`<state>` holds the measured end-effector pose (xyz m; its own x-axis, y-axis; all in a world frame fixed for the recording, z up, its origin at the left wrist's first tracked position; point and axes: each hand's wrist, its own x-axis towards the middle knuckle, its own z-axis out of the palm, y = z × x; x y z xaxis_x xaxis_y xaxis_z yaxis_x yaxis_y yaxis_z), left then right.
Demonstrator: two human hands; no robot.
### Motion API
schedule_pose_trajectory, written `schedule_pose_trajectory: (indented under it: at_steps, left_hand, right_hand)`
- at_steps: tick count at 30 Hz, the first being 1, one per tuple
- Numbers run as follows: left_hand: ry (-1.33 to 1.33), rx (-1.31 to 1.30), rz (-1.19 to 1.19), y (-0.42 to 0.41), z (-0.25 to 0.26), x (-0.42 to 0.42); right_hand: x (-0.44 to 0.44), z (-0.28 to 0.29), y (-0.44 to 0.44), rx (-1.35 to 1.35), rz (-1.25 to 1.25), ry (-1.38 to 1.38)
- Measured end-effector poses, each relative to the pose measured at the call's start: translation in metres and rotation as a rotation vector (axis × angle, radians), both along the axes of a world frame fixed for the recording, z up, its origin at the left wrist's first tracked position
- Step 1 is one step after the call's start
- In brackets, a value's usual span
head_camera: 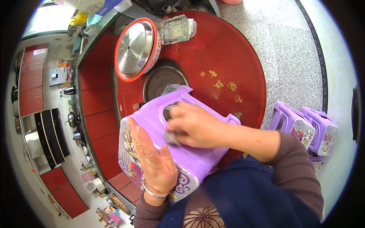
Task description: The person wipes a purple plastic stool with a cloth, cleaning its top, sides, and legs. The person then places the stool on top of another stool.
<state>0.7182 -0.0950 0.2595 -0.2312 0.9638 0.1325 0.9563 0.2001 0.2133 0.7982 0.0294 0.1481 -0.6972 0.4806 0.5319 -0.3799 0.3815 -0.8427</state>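
A purple plastic step stool (pixel 199 159) lies tipped on its side in front of me, its flower-patterned seat (pixel 128 154) turned to the left. My left hand (pixel 155 159), with a silver bangle at the wrist, lies flat against the stool along the edge of the seat. Its fingers are straight and the thumb stands apart. Blurred by motion, my right hand (pixel 196 125) presses a grey cloth (pixel 172 138) onto the purple side panel, close to the oval opening (pixel 168 112). Part of the cloth is hidden under the fingers.
Behind the stool is a round red table (pixel 222 54) with gold characters. It bears a red-rimmed basin with a perforated steel steamer (pixel 134 48), a glass ashtray (pixel 175 30) and a dark round pan or tray (pixel 165 78). Similar purple stools (pixel 293 122) stand on the right.
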Motion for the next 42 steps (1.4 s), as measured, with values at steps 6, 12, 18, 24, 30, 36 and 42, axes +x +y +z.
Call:
schedule_pose_trajectory:
  at_steps: [6,12,18,24,30,36,42]
  left_hand:
    - [-0.332,0.182,0.124,0.006,-0.004,0.002]
    - [-0.419,0.228,0.181,0.007,-0.001,-0.003]
    - [-0.386,0.191,0.151,0.005,0.001,-0.002]
    - [-0.306,0.098,0.145,0.005,-0.002,-0.004]
    - [-0.080,-0.065,0.137,0.004,0.005,0.000]
    - [0.103,-0.144,0.031,0.011,0.007,0.002]
    - [0.126,-0.175,0.014,0.010,0.007,0.003]
  right_hand:
    - [-0.052,-0.012,0.016,0.009,-0.002,-0.072]
    - [0.063,-0.001,-0.012,0.034,0.171,0.067]
    - [0.032,0.004,-0.011,0.006,0.112,0.066]
    - [-0.026,0.004,-0.011,-0.136,0.018,0.213]
    - [0.104,-0.078,-0.029,-0.206,0.028,-0.272]
    - [0.116,-0.160,-0.017,-0.069,-0.119,-0.878]
    - [0.108,-0.116,-0.009,-0.288,0.104,-0.748]
